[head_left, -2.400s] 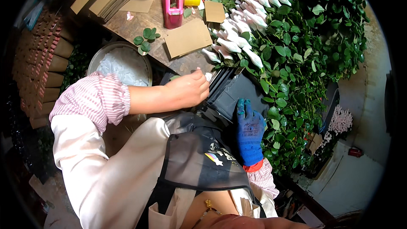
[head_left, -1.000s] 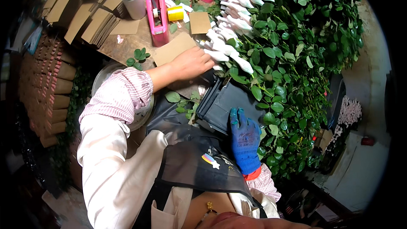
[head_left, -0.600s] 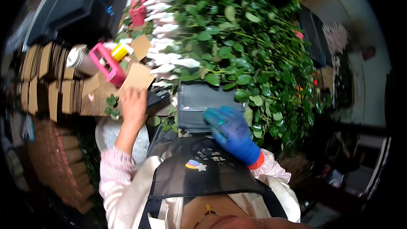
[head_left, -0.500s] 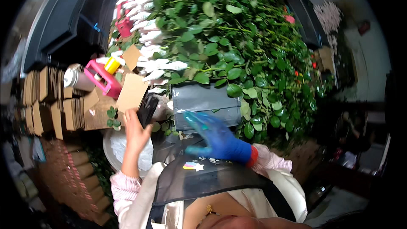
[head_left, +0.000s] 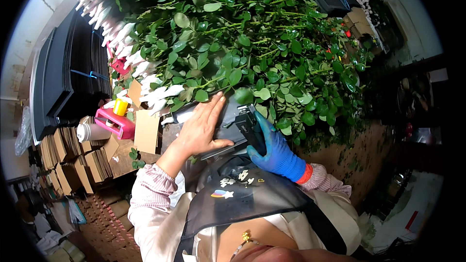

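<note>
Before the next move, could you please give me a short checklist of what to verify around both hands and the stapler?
1. Left hand laid on the dark sheet: ok, the bare fingers are stretched out over it.
2. Stapler held in the gloved right hand: ok.
3. Sheet caught in the stapler's mouth: cannot tell, the contact is too small to make out.
4. Green leaf well away from the stapler's front: not ok, it hangs right by it.
5. Pink tape dispenser apart from both hands: ok, it is off to the left.

No lettering seems legible.
</note>
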The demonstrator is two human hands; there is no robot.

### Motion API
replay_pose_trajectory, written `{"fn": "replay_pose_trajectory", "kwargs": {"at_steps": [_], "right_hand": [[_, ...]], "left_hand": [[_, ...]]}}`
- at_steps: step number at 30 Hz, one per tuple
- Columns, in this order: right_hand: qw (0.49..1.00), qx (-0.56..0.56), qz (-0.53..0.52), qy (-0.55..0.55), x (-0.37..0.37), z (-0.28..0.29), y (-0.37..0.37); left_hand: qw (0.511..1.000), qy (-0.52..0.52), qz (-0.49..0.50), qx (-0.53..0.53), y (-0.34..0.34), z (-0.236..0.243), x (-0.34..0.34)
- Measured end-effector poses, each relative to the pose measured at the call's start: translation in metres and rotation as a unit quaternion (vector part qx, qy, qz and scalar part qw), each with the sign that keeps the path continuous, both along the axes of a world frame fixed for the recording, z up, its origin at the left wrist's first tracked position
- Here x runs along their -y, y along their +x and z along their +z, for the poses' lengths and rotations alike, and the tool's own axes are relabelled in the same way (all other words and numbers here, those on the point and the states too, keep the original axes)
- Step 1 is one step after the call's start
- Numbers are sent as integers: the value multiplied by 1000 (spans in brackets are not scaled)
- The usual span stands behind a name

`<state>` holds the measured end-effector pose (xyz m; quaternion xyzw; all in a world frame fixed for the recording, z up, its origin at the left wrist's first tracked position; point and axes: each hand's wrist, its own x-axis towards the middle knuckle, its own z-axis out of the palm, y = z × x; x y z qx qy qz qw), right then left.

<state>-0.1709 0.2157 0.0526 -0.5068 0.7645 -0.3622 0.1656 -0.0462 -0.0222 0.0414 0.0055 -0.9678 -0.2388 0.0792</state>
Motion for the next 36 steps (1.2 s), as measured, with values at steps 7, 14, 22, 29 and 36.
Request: {"fn": "replay_pose_trajectory", "kwargs": {"at_steps": [7,14,22,29,36], "right_hand": [[984,91,-131,-77,-9,-81,-41],[970,235,-64,0,-2,-20,-64],[925,-87,-42,369,-30,13,-22],[956,-32,-32,290,-40,-4,-23],[950,17,-48,308,-37,12,-37]], "left_hand": [[998,-55,-27,15,-7,-10,-6],[988,-129,-45,70,2,-22,-13],[987,-137,-40,76,2,-23,-18],[990,-125,-37,61,2,-23,-18],[998,-52,-31,8,10,-21,-15]]}}
